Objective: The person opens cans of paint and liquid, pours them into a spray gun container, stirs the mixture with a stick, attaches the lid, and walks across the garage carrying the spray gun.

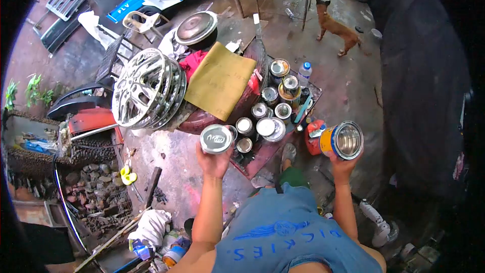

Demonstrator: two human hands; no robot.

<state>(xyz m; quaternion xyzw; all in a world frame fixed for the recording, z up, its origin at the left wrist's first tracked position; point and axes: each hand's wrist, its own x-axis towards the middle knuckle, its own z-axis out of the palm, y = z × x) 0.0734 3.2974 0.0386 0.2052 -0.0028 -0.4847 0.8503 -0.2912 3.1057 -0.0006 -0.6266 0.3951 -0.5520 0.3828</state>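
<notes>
My left hand (213,163) is wrapped round a paint can whose silver lid (216,139) faces up with dark handwriting on it. In my right hand (344,166) is a paint can with an orange and blue label (327,140); its shiny metal end tilts toward me, and it looks lidless. Between the two hands, several paint cans (283,111) stand grouped on a reddish board (251,168). A red container (313,139) is just left of the can in my right hand. Fingers under both cans are partly hidden.
Chrome wheel covers (146,90) and a yellow-brown sheet (221,82) lie beyond my left hand, near a lidded pot (196,26). A clear bottle (305,72) stands behind the cans. A brown dog (337,28) is farther off, beside a dark cloth wall (424,81). Stones (101,187) lie lower left.
</notes>
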